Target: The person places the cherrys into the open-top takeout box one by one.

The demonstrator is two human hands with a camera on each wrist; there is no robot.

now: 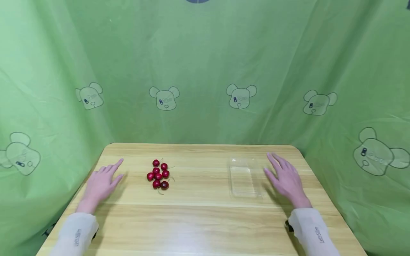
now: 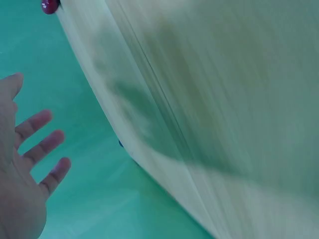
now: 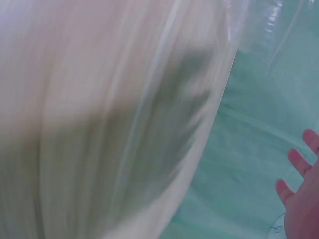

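Observation:
Several dark red cherries [image 1: 158, 176], some with stems, lie in a loose cluster on the left half of the table. To their left my left hand [image 1: 100, 183] hovers with its fingers spread, holding nothing. In the left wrist view that hand [image 2: 30, 164] shows at the left edge, and one cherry [image 2: 50, 6] peeks in at the top. A clear plastic box [image 1: 245, 179] sits on the right half of the table. Just right of it is my right hand [image 1: 286, 179], fingers extended and holding nothing. The right wrist view catches part of that hand [image 3: 301, 184] and the box's edge [image 3: 259, 22].
The wooden table [image 1: 192, 220] has rounded far corners. Green curtains [image 1: 205, 121] printed with bear heads surround its back and sides. A stretch of tabletop separates the cherries from the box.

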